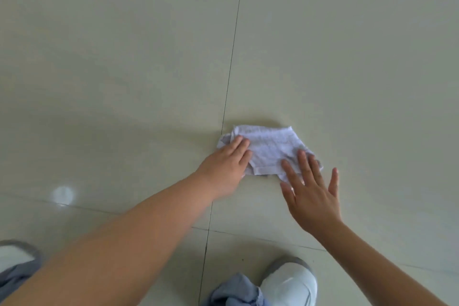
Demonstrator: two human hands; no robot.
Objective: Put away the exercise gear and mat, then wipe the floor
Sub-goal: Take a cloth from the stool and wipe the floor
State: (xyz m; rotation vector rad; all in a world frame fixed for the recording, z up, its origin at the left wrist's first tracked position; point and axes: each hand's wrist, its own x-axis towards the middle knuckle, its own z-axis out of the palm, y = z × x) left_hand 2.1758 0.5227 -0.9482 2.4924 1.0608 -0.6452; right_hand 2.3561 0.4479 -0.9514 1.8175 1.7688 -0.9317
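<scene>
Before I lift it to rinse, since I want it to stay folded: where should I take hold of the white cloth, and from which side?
Judging from its pose, pinch the white cloth at its near hemmed edge, coming from the person's side. It lies flat and folded on the tiled floor, and that edge sits exposed between the left hand and the right hand, whose straight fingers rest on its ends.

Your left hand (224,169) hides the cloth's (270,150) left corner; your right hand (311,194) covers its right edge. Both shoes (289,283) are cut off by the frame.
</scene>
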